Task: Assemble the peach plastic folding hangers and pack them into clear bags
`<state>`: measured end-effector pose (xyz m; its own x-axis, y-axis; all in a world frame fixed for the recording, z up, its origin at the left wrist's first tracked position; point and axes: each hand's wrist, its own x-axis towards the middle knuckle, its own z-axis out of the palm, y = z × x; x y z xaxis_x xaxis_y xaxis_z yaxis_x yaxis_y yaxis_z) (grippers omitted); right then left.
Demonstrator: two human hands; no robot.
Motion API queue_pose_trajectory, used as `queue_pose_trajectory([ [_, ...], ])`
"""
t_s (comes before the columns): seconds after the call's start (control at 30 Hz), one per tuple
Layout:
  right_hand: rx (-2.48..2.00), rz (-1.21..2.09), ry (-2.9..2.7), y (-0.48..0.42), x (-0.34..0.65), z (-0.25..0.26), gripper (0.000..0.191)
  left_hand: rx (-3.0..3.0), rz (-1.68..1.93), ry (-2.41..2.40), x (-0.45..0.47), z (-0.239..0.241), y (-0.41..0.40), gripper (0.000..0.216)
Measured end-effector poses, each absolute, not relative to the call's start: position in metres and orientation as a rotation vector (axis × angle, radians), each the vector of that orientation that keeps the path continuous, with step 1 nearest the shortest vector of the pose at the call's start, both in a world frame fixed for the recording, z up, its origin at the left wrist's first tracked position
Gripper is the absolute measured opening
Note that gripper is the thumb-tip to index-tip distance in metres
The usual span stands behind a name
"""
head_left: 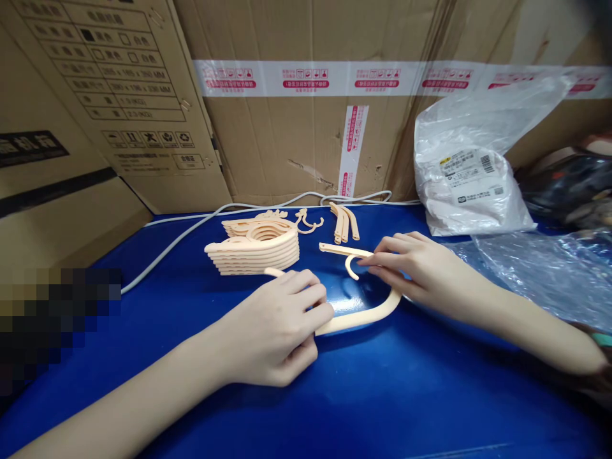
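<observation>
My left hand (282, 325) is closed around one side of a cream plastic folding clothes hanger (363, 317), held low over the blue surface. Its curved bar runs right and bends up behind the fingers of my right hand (406, 268). That hand pinches the hanger's upper part, where a small hook (351, 268) hangs down and a straight arm (335, 249) points left. Its fingertips partly hide the joint. Behind my left hand lies a neat stack of similar hanger pieces (255, 258). Several loose curved arms (345, 223) and a few loose hooks (308, 221) lie farther back.
Cardboard boxes (296, 140) wall in the back and left of the blue table (382, 395). A grey cable (182, 233) runs along the back. A white plastic bag (471, 172) and clear plastic film (535, 274) lie at right. A pixelated patch covers the left edge.
</observation>
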<state>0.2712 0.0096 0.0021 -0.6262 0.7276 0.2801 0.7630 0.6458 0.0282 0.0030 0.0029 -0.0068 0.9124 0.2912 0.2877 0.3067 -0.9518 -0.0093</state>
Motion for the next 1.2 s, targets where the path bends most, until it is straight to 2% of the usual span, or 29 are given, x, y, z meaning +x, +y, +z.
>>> queue_pose_trajectory([
  [0.3, -1.324, -0.269, -2.659, 0.013, 0.275, -0.004, 0.026, -2.96, -0.552, -0.468, 0.003, -0.01, 0.006, 0.024],
  [0.6, -1.394, -0.259, -2.654, 0.014, 0.276, -0.003, 0.028, -3.09, -0.549, -0.617, 0.001, -0.014, 0.009, 0.03],
  [1.2, -1.412, -0.283, -2.65, 0.015, 0.277, -0.004, 0.026, -3.105, -0.571, -0.596, 0.0, -0.017, 0.011, 0.029],
])
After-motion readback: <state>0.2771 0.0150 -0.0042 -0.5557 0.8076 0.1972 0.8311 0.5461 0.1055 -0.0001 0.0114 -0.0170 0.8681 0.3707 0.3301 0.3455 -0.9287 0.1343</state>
